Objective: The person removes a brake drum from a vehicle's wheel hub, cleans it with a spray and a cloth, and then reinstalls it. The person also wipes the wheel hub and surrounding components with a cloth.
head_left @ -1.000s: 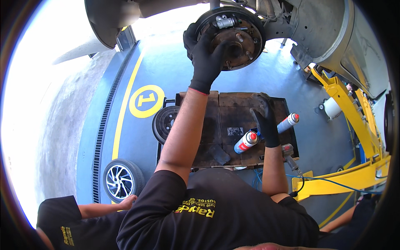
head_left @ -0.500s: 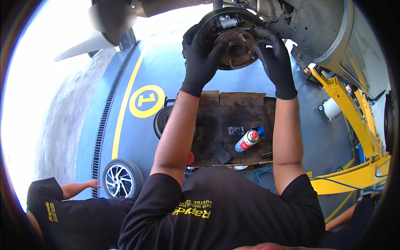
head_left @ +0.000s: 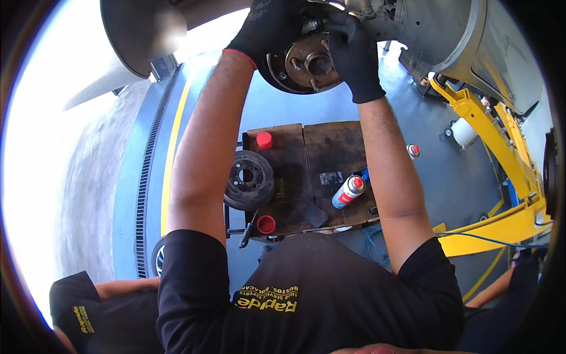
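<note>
A drum brake assembly with its rusty wheel hub [head_left: 317, 64] and studs hangs at the top of the view, a dark backing plate [head_left: 274, 74] behind it. My left hand [head_left: 271, 28], in a black glove, is at the upper left of the assembly; its fingers run toward the top edge and are mostly hidden. My right hand [head_left: 355, 58], also gloved, lies along the hub's right side. Its fingers bend in toward the small metal wheel cylinder [head_left: 312, 25] above the hub, and what they hold is hidden. The brake shoes are largely covered by my hands.
Below, a cardboard-covered table [head_left: 286, 171] bears a brake drum [head_left: 250, 180], a spray can [head_left: 349, 192], a red cap [head_left: 264, 140] and a red cup [head_left: 266, 224]. A yellow lift arm [head_left: 501, 147] stands right. Co-workers [head_left: 112, 312] are at both lower sides.
Both my hands have moved up and left around the brake, and my right fingers have come in over the hub's top. The view has shifted, showing more of the table.
</note>
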### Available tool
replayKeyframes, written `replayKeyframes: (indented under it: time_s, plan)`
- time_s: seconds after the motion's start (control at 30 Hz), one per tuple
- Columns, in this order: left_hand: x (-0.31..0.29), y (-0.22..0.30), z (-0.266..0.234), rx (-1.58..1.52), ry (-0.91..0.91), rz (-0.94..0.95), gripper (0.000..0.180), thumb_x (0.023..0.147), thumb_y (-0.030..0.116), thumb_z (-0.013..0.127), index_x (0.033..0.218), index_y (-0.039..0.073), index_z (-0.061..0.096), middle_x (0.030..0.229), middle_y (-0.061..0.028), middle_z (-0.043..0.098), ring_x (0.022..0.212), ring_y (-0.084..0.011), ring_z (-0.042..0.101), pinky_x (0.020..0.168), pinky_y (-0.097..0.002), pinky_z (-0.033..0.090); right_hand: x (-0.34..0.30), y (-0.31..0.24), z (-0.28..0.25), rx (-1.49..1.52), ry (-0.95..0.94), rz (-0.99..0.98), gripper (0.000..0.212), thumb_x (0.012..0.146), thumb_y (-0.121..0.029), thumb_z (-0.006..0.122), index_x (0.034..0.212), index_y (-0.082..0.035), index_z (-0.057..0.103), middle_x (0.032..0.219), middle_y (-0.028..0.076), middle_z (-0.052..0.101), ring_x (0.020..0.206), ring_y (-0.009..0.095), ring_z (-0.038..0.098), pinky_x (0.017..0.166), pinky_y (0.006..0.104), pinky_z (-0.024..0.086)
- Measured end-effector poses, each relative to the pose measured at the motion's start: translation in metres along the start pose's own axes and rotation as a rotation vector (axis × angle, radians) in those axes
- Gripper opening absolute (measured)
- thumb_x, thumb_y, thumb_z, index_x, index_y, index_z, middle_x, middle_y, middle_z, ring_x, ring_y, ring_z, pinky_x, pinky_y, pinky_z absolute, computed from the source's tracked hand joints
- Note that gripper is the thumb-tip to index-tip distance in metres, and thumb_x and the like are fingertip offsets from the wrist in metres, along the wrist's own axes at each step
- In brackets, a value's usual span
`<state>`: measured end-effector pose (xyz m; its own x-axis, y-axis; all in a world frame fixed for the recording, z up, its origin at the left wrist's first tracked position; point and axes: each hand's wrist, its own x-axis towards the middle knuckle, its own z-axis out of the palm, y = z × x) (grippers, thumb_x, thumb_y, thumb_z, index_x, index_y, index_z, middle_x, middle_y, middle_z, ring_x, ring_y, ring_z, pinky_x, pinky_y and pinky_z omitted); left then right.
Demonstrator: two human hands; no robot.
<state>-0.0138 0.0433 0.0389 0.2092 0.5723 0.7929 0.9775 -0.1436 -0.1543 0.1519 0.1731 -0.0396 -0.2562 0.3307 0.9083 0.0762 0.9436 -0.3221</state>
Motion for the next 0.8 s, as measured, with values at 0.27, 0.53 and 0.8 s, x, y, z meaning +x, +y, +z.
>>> replayKeyframes:
  time_s: [0.27, 0.53, 0.8]
  plan:
    - [0.015, -0.038, 0.038, -0.224, 0.125, 0.144, 0.037, 0.092, 0.021, 0.075, 0.128, 0.017, 0.079, 0.143, -0.0180, 0.067, 0.133, -0.0402, 0.058, 0.116, -0.0528, 0.044, 0.009, -0.024, 0.008, -0.084, 0.104, 0.059, 0.042, 0.090, -0.015, 0.078, 0.130, -0.007, 0.070, 0.106, 0.018, 0.079, 0.096, 0.038, 0.077, 0.083, 0.0481, 0.059]
    - [0.013, -0.034, 0.040, -0.306, 0.180, 0.206, 0.031, 0.094, 0.010, 0.073, 0.124, 0.014, 0.080, 0.126, -0.0176, 0.073, 0.125, -0.0387, 0.064, 0.110, -0.0481, 0.050, 0.011, -0.020, 0.028, -0.135, 0.307, 0.009, 0.050, 0.084, -0.009, 0.084, 0.131, -0.005, 0.066, 0.106, 0.019, 0.078, 0.098, 0.038, 0.077, 0.086, 0.0481, 0.060]
    - [0.013, -0.031, 0.043, -0.494, 0.230, 0.126, 0.024, 0.094, 0.005, 0.073, 0.116, 0.008, 0.080, 0.126, -0.0182, 0.071, 0.120, -0.0377, 0.067, 0.106, -0.0458, 0.053, 0.011, -0.026, 0.040, 0.169, 0.319, 0.135, 0.056, 0.082, -0.001, 0.082, 0.132, -0.004, 0.057, 0.104, 0.015, 0.077, 0.097, 0.028, 0.077, 0.086, 0.0423, 0.060]
